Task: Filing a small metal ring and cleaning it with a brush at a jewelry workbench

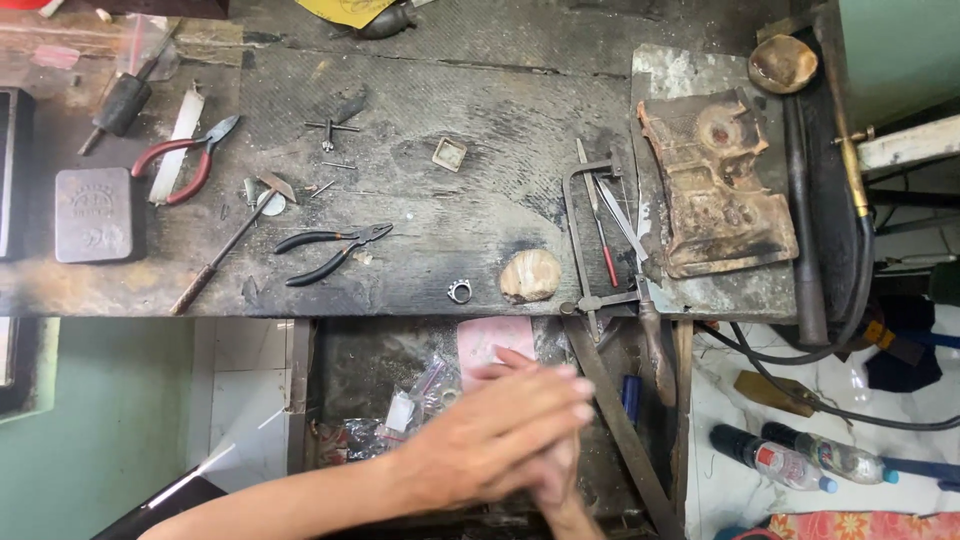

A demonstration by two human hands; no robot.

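My left hand reaches in from the lower left and lies flat on my right hand, palm against palm, fingers stretched out. Nothing shows between them. They hover over an open drawer under the bench edge, which holds small plastic bags and a pink sheet. On the bench edge just above the hands sit a silver ring and a pale rounded lump.
The dark workbench carries black pliers, red-handled pliers, a small hammer, a grey metal block, a saw frame and a charred soldering block. A hose and plastic bottles lie at the right.
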